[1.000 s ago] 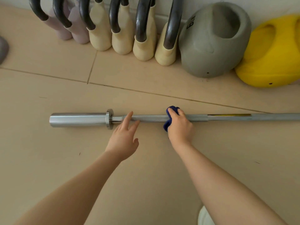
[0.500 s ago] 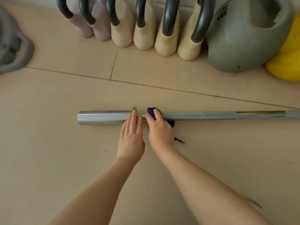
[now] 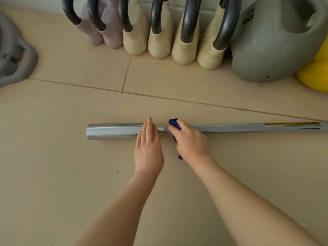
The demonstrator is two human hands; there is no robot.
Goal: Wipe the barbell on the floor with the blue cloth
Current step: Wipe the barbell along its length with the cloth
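A steel barbell (image 3: 230, 128) lies across the beige floor, its thick sleeve end at the left. My left hand (image 3: 148, 148) lies flat with straight fingers across the sleeve, just left of the collar. My right hand (image 3: 190, 142) grips a dark blue cloth (image 3: 174, 123) wrapped over the thin shaft right beside the collar. Only the cloth's top and a bit below my palm show; the rest is hidden under my hand.
A row of several kettlebells (image 3: 159, 38) with black handles stands against the far wall. A large grey kettlebell (image 3: 276, 50) and a yellow one (image 3: 316, 75) sit at the right. A grey object (image 3: 16, 59) lies at the far left.
My right hand slid the cloth left along the shaft up to the collar. My left hand moved from the shaft onto the sleeve and now lies flat there.
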